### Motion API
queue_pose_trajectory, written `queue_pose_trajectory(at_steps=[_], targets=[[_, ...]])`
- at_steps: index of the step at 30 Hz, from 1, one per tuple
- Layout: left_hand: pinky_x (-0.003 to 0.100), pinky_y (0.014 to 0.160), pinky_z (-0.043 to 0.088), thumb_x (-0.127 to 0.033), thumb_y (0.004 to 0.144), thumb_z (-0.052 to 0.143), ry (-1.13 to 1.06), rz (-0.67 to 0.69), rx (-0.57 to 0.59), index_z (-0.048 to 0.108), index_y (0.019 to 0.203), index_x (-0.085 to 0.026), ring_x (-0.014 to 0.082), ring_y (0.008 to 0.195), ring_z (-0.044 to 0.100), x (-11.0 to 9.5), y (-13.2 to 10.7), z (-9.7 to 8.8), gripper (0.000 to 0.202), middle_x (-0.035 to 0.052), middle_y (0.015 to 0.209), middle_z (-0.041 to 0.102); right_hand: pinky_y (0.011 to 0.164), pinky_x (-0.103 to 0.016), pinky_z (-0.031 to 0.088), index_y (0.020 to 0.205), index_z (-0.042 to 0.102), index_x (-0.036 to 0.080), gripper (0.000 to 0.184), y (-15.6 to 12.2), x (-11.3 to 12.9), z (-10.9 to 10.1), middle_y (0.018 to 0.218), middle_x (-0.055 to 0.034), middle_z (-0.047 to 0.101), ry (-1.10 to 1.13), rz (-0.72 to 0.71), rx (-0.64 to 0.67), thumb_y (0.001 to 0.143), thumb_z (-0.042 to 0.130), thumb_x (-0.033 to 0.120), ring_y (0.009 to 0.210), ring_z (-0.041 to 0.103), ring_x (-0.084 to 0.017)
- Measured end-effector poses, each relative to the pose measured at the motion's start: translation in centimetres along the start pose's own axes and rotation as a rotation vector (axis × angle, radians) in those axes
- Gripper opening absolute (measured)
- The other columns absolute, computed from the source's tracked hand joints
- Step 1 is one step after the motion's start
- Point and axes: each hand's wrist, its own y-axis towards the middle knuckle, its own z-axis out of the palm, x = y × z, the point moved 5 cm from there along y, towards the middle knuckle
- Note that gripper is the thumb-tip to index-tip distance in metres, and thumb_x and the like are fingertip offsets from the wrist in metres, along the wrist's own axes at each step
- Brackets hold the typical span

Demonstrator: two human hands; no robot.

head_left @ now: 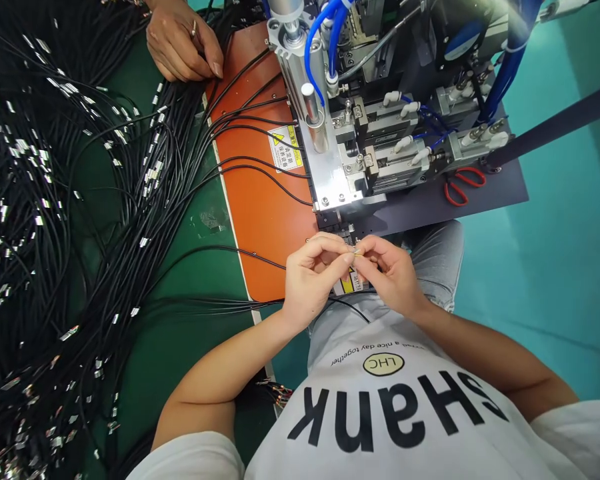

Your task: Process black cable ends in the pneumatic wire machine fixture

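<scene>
My left hand [310,280] is closed, thumb and fingers pinching the end of a black cable [220,248] that runs in from the left across the orange plate. Touching it fingertip to fingertip, my right hand [393,273] pinches the thin wire end [359,253], where a little yellow shows. The fingers cover most of this end, so its exact shape is hidden. Both hands are above my lap, just in front of the machine's near corner. Under them is a partly covered yellow-and-white warning label [349,283].
A pneumatic machine [330,160] with blue hoses stands ahead, several black cables entering its side over the orange plate [265,233]. Bundled cables [145,180] with silvery ends cover the green table [180,347]. Another person's hand [183,43] rests at upper left. Red-handled scissors [464,185] lie right.
</scene>
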Motion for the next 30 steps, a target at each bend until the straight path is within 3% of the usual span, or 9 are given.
queue_pose_trajectory(at_steps=[6, 10, 13, 20, 30], targets=[[0.019, 0.05, 0.045, -0.028, 0.082, 0.076, 0.04, -0.048, 0.005, 0.071, 0.084, -0.017, 0.005, 0.058, 0.052, 0.4, 0.0, -0.2, 0.012, 0.0022, 0.085, 0.062, 0.059, -0.027, 0.042, 0.084, 0.062, 0.021, 0.013, 0.0, 0.0, -0.8, 0.073, 0.0012, 0.059, -0.141, 0.001, -0.045, 0.092, 0.064, 0.032, 0.063, 0.056, -0.012], [0.017, 0.052, 0.045, -0.029, 0.08, 0.078, 0.077, -0.091, -0.007, 0.07, 0.082, -0.016, 0.0048, 0.057, 0.051, 0.3, -0.1, -0.2, 0.016, 0.001, 0.077, 0.065, 0.063, -0.029, 0.048, 0.097, 0.071, 0.022, 0.011, -0.5, 0.7, -1.8, 0.095, -0.0026, 0.069, -0.216, 0.021, -0.097, 0.091, 0.066, 0.031, 0.071, 0.061, -0.014], [0.017, 0.05, 0.043, -0.032, 0.079, 0.079, 0.094, -0.125, -0.017, 0.069, 0.081, -0.015, 0.0048, 0.053, 0.049, 0.3, -0.1, -0.1, 0.02, -0.0003, 0.07, 0.064, 0.064, -0.03, 0.05, 0.104, 0.074, 0.025, 0.016, -0.7, 1.5, -2.0, 0.105, -0.0039, 0.07, -0.257, -0.044, -0.126, 0.092, 0.064, 0.028, 0.072, 0.06, -0.014], [0.017, 0.049, 0.041, -0.033, 0.079, 0.079, 0.108, -0.147, -0.012, 0.068, 0.081, -0.015, 0.0048, 0.052, 0.048, 0.4, 0.0, -0.1, 0.021, -0.001, 0.067, 0.063, 0.065, -0.032, 0.05, 0.101, 0.077, 0.028, 0.016, -0.8, 2.6, -1.8, 0.095, -0.0035, 0.072, -0.352, -0.181, -0.153, 0.09, 0.066, 0.023, 0.08, 0.063, -0.018], [0.018, 0.051, 0.043, -0.033, 0.078, 0.079, 0.168, -0.093, -0.005, 0.067, 0.08, -0.016, 0.0051, 0.055, 0.049, 0.3, 0.0, 0.1, 0.021, 0.0002, 0.076, 0.065, 0.067, -0.033, 0.05, 0.083, 0.075, 0.026, 0.005, -0.2, 2.0, -1.8, 0.083, -0.0019, 0.071, -0.283, -0.157, -0.234, 0.086, 0.071, 0.024, 0.076, 0.062, -0.018]])
